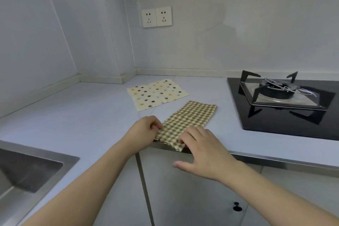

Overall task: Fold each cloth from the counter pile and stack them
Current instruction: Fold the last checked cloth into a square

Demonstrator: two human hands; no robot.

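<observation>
I am working on the checked cloth (190, 117), a green-and-cream gingham that lies on the counter (73, 115) with its near edge hanging just over the front lip; it looks already doubled once, since layered edges show at that near end. My left hand (146, 128) pinches the near left corner with curled fingers, and my right hand (200, 147) has its fingertips bent onto the near right corner while the thumb sticks out free below the counter edge, so I read it as gripping the cloth, though the exact hold is partly hidden under the fingers. The dotted cloth (157, 93) lies flat and unfolded just behind, apart from the checked one, nearer the wall corner. I judge I am in the middle of folding the first cloth, with the second one untouched and no stack begun. The next move, I think, calls for lifting both near corners together and carrying them to the far edge, keeping them level so the layers do not slide, and staying clear of the stove (282, 95) on the right.
</observation>
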